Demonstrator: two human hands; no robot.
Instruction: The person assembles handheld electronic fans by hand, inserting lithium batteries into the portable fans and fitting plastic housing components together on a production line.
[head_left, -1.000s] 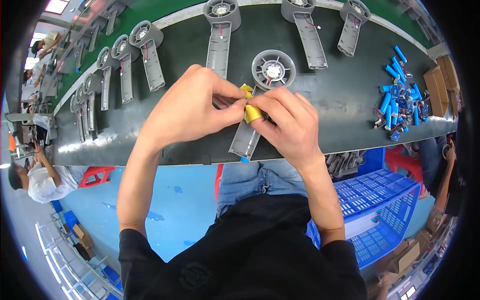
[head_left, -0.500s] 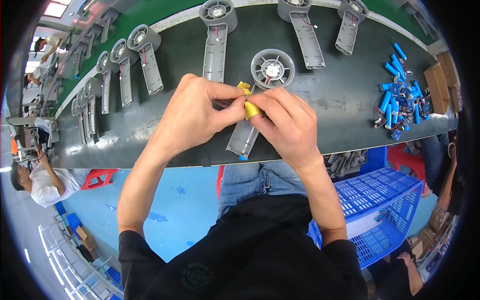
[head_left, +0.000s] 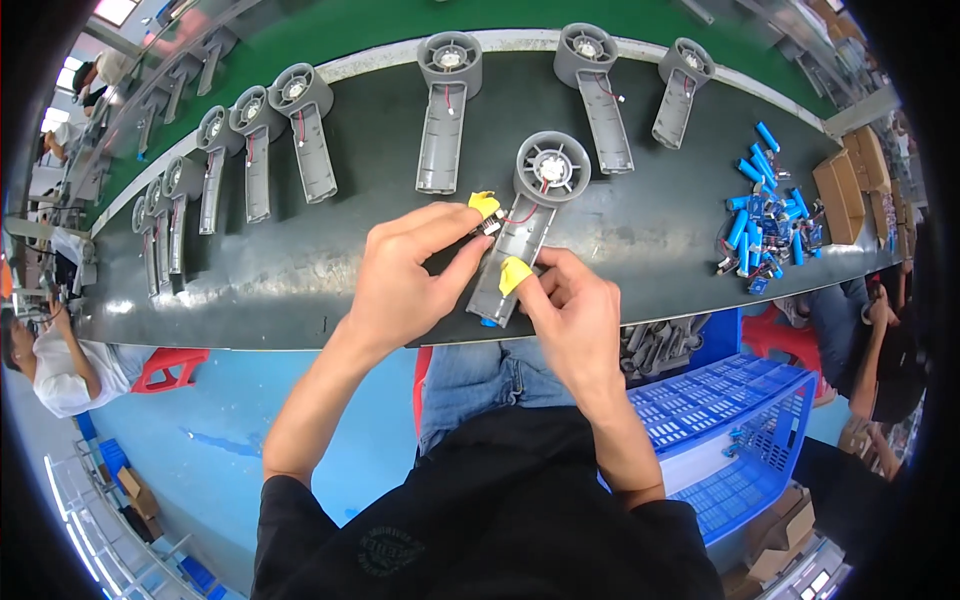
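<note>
Left row of fan housings: grey, each a round fan head [head_left: 297, 90] with a trough-like handle, lined up on the table [head_left: 380, 260].
Left hand [head_left: 415, 280]: the grip is together, thumb and index finger pinching a small black-and-white connector [head_left: 490, 226]; the back of the hand faces up, the forearm slanting in from the lower left.
Left yellow wrap [head_left: 484, 205]: at the index fingertip, just above the connector.
Middle fan housing [head_left: 512, 243]: in front of the person on the table, fan head away from the body, handle open side up and slanting between the hands; a red wire [head_left: 520, 216] runs from it toward the connector.
Right yellow wrap [head_left: 514, 275]: at a digit's tip, over the handle.
Right hand [head_left: 580, 310]: fingers curled beside the handle's right edge; cannot tell whether the grip is clamped on it; the forearm rises from the lower right.
Blue cylindrical cells [head_left: 760, 170]: piled with circuit boards, well apart from the right hand.
Cardboard box [head_left: 838, 197]: just beyond the pile.
</note>
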